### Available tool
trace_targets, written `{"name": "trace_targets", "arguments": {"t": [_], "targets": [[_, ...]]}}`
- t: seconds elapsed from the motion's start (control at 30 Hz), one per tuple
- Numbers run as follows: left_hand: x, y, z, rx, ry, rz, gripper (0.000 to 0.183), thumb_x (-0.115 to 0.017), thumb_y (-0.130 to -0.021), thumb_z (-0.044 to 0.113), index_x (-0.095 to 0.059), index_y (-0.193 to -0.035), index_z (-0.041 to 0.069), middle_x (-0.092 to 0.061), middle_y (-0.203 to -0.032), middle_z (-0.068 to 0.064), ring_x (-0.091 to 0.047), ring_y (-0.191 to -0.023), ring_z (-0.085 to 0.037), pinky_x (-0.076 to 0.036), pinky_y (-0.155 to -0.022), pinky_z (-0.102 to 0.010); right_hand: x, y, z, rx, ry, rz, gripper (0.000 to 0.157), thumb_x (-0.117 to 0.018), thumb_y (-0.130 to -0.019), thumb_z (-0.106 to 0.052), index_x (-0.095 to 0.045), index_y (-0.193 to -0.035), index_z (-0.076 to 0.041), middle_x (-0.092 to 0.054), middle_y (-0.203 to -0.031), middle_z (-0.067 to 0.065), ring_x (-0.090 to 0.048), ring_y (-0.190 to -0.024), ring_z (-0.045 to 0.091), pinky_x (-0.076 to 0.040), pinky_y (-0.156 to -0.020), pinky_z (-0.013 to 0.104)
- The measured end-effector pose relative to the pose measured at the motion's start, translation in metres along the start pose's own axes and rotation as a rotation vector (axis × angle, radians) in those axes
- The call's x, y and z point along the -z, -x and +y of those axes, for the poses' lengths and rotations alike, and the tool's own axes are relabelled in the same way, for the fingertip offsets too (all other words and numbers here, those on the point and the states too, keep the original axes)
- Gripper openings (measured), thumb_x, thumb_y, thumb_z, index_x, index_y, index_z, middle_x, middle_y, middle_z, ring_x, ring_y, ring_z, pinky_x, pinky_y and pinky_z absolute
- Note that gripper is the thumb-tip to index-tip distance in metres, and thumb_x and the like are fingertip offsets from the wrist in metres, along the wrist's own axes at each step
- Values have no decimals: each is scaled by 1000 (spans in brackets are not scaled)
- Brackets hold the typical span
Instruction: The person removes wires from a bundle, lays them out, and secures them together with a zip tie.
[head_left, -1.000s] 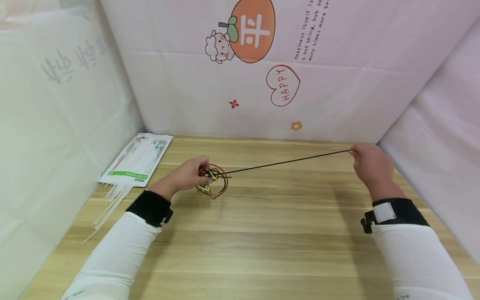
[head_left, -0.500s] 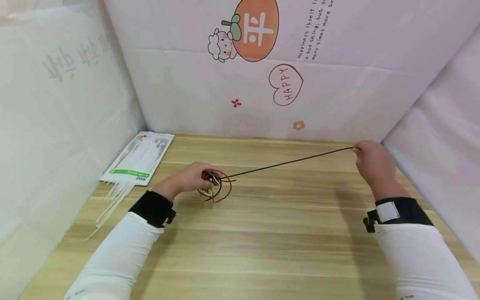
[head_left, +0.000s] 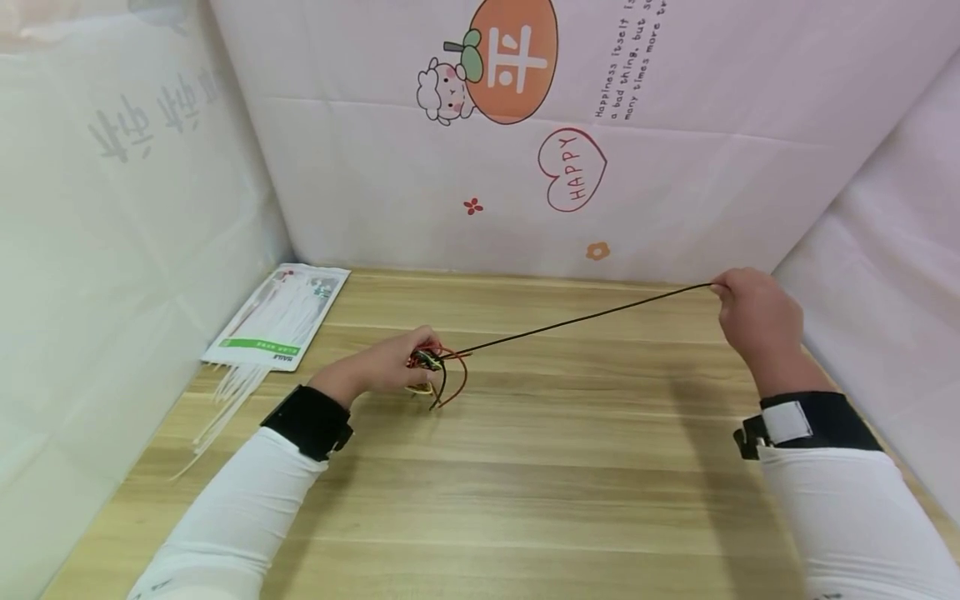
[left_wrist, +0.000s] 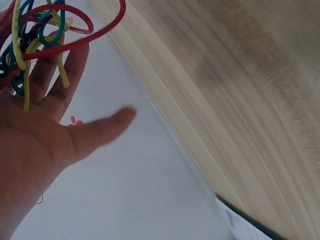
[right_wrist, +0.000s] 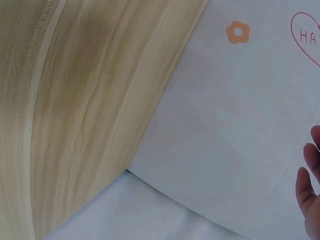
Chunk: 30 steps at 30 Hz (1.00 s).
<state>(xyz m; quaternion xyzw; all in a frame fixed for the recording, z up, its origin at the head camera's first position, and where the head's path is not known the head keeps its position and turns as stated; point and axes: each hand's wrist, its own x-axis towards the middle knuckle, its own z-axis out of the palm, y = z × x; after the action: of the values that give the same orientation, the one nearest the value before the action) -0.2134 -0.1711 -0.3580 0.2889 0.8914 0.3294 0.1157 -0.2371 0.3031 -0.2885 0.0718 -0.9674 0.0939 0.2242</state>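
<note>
My left hand (head_left: 390, 363) holds a tangled bundle of thin wires (head_left: 426, 359) above the left-middle of the table. Red, yellow, green and black strands loop out of the bundle. In the left wrist view, the tangle with its red wire (left_wrist: 102, 31) lies across the fingers, while the thumb sticks out to the side. A long black wire (head_left: 573, 322) runs taut from the bundle, rising to the right. Its far end is pinched between the thumb and forefinger of my right hand (head_left: 763, 325). Only a few fingers (right_wrist: 303, 190) of that hand show in the right wrist view, without the wire.
At the back left of the wooden table (head_left: 540, 483) lies a white packet (head_left: 273, 312) with a green band. White cable ties (head_left: 228, 408) stick out of its near end. Printed white cloth (head_left: 375, 200) encloses the back and both sides.
The right hand has moved slightly up and to the right with the wire end. The left hand has shifted a little to the right, and the bundle has turned in it.
</note>
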Motion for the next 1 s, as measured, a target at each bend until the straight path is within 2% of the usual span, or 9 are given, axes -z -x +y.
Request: {"name": "trace_targets", "arguments": {"t": [0.13,0.23,0.33,0.43,0.53,0.6,0.7,0.83,1.0], "targets": [[-3,-4,1,15,-67,29,25,-71,-86,9,-48,-97,11,-59,-92,-3,-54,-83,-19,-45,-74,-35,2,0,-2,-1,-8,-4,21,-49,-100,-8,-62,-110,4,-59,-105,28,-55,-96,47,-43,-67,61],[-4,-7,4,16,-101,42,28,-68,-83,4,-41,-85,11,-46,-79,0,-45,-72,-18,-38,-65,-31,3,0,-3,8,-8,-2,21,-50,-99,-7,-62,-110,5,-59,-105,28,-55,-96,48,-43,-67,60],[-3,-9,6,49,-39,43,28,-61,-86,0,-35,-83,9,-35,-76,-3,-40,-66,-17,-34,-61,-30,5,0,-3,18,0,-1,20,-50,-99,-6,-62,-109,6,-59,-103,29,-55,-94,47,-44,-67,60],[-3,-9,5,85,64,53,15,-54,-91,-2,-44,-99,6,-48,-92,-11,-45,-62,-17,-39,-58,-29,6,1,-2,21,6,-24,20,-51,-98,-6,-63,-109,6,-60,-102,29,-56,-92,47,-44,-65,60],[-3,-7,3,85,119,67,35,-52,-95,-1,-49,-129,7,-49,-126,-20,-55,-67,-20,-46,-60,-30,4,3,1,15,16,-56,20,-51,-98,-6,-63,-109,5,-60,-103,29,-56,-91,47,-44,-63,59],[-2,-5,4,74,148,82,41,-52,-96,0,-50,-136,7,-46,-135,-21,-60,-73,-24,-50,-63,-31,2,4,4,5,20,-71,19,-51,-98,-7,-63,-108,4,-60,-104,28,-56,-90,47,-44,-62,60],[-1,-3,6,58,165,119,33,-56,-95,2,-59,-128,4,-51,-126,-19,-62,-84,-26,-52,-68,-32,-2,5,9,-13,16,-85,19,-50,-99,-8,-62,-108,3,-60,-106,28,-56,-92,48,-44,-62,60],[-1,-2,7,71,173,163,25,-64,-91,6,-66,-117,7,-59,-115,-12,-63,-91,-21,-52,-74,-31,-7,7,16,-34,13,-100,19,-49,-99,-9,-61,-110,3,-59,-108,29,-56,-94,49,-44,-64,60],[-1,-2,4,87,206,159,18,-70,-87,6,-64,-104,6,-63,-106,-12,-66,-86,-22,-52,-69,-31,-7,9,21,-45,22,-111,20,-49,-100,-10,-61,-111,2,-59,-109,29,-55,-94,49,-44,-64,60]]}}
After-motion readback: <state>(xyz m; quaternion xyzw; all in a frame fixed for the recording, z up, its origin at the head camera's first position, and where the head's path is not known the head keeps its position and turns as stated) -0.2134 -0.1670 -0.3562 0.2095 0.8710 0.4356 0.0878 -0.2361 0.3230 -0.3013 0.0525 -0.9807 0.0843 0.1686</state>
